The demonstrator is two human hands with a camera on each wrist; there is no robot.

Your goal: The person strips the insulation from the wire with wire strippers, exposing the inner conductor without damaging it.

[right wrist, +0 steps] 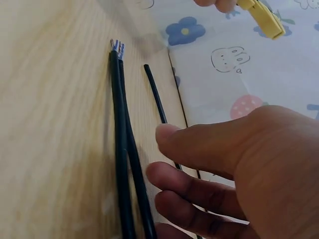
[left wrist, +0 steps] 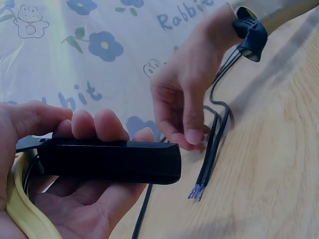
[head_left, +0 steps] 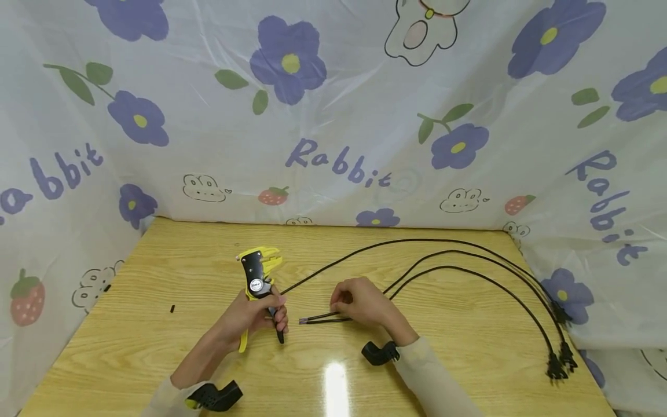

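My left hand (head_left: 260,313) grips a yellow and black wire stripper (head_left: 253,267), its jaws pointing up and away. In the left wrist view the fingers curl around its black handle (left wrist: 109,160). My right hand (head_left: 365,301) hovers beside two black power cords (right wrist: 119,109), with thumb and fingers apart and nothing between them. Those cords lie side by side, their ends bared to thin blue and brown inner wires (left wrist: 196,191). A third black cord (head_left: 339,262) runs to a spot behind the left hand; its end (right wrist: 147,68) looks uncut and black.
Plugs (head_left: 556,368) of the three cords sit at the table's right edge. A small black piece (head_left: 172,308) lies on the wooden table (head_left: 208,243) at left, another (head_left: 107,288) near the left edge. Patterned sheeting (head_left: 333,116) hangs around the back and sides.
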